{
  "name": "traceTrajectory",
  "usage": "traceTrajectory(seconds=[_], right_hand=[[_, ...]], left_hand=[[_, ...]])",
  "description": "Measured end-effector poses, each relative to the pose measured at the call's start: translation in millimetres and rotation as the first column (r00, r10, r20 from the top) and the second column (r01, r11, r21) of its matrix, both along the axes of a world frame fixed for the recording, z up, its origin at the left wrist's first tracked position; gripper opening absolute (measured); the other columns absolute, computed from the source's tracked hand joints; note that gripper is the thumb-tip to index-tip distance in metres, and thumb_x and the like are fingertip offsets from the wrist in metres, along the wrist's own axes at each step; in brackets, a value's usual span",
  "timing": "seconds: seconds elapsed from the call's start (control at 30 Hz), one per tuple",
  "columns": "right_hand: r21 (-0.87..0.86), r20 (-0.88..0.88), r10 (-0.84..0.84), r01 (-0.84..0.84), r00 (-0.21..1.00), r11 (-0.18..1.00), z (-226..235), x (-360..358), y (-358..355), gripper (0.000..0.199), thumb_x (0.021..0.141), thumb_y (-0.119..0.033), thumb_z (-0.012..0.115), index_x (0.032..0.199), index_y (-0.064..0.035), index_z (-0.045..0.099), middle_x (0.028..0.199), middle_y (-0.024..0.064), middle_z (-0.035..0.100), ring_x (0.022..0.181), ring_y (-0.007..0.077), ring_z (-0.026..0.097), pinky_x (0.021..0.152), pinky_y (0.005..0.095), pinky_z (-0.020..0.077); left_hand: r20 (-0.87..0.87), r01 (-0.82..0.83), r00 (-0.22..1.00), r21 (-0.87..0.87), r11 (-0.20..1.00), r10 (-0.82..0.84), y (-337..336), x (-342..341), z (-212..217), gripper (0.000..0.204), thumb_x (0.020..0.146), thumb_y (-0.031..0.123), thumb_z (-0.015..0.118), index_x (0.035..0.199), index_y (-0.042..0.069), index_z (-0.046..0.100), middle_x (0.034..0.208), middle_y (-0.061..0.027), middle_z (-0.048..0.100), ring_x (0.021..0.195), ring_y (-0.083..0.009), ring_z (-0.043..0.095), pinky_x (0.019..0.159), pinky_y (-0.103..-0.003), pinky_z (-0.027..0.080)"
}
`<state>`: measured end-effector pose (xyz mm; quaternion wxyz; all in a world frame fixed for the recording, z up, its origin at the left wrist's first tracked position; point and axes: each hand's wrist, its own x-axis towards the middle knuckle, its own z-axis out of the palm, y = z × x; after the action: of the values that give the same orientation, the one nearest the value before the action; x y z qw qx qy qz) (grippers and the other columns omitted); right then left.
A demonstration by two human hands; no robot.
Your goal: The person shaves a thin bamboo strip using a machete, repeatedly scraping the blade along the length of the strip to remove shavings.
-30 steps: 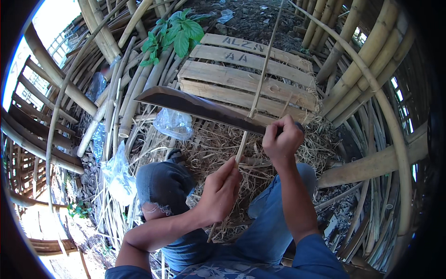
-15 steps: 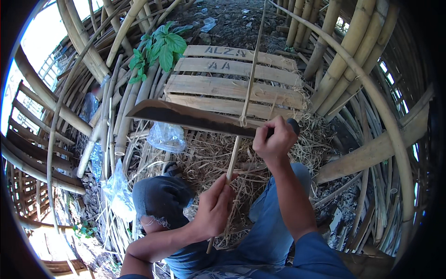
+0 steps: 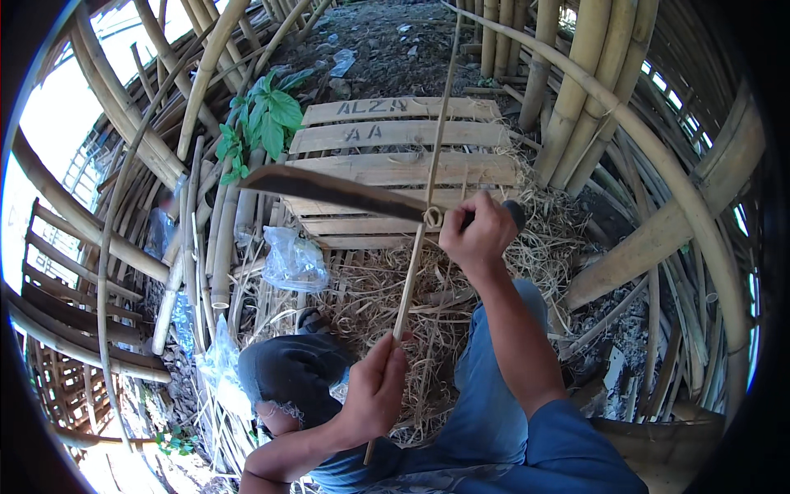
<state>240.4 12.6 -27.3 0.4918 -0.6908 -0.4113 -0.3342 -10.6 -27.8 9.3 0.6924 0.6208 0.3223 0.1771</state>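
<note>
My right hand (image 3: 477, 235) is closed round the dark handle of a machete (image 3: 337, 190), whose broad blade points left and lies across a long thin bamboo strip (image 3: 412, 280). A small curled shaving (image 3: 433, 216) stands where the blade meets the strip, close to my right fingers. Lower down, my left hand (image 3: 377, 389) grips the same strip, with its short end poking out below the fist. From there the strip runs up and away, past the blade, to the far side.
Beyond the blade lies a slatted wooden pallet (image 3: 395, 169). Heaps of shavings (image 3: 527, 255) cover the ground around my legs. A leafy green plant (image 3: 267, 119) and a clear plastic bag (image 3: 294, 260) are to the left. Bamboo poles (image 3: 588, 90) stand at right, and a bent pole (image 3: 658, 156) arches nearby.
A curl of shaving now shows larger at the blade's edge, near my right hand. The blade has tilted slightly, its tip higher. My view has shifted a little; both grips stay the same.
</note>
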Motion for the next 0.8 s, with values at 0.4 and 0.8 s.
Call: traceTrajectory(seconds=[0.4, 0.8], right_hand=[[-0.026, -0.148, -0.258, 0.257, 0.955, 0.966, 5.2, 47.2, -5.6, 0.011, 0.069, -0.015, 0.058, 0.062, -0.0086, 0.053, 0.049, 0.0086, 0.054, 0.043, 0.0288, 0.055, 0.043, 0.0371, 0.0446], [-0.034, -0.047, 0.265, -0.266, 0.963, 0.963, 7.9, -48.2, -26.7, 0.009, 0.065, -0.012, 0.056, 0.061, -0.0076, 0.050, 0.050, 0.0086, 0.050, 0.044, 0.0285, 0.052, 0.047, 0.0376, 0.0420]], left_hand=[[-0.126, -0.086, 0.990, -0.186, 0.979, 0.063, -62.5, -59.9, 3.0, 0.023, 0.095, 0.004, 0.050, 0.117, -0.001, 0.053, 0.073, 0.0014, 0.045, 0.064, -0.0101, 0.044, 0.054, -0.026, 0.037], [-0.058, -0.081, 0.994, 0.149, 0.986, 0.091, -14.9, -27.1, -4.0, 0.027, 0.099, 0.008, 0.039, 0.123, -0.002, 0.046, 0.061, 0.0078, 0.039, 0.050, 0.0009, 0.034, 0.045, -0.017, 0.027]])
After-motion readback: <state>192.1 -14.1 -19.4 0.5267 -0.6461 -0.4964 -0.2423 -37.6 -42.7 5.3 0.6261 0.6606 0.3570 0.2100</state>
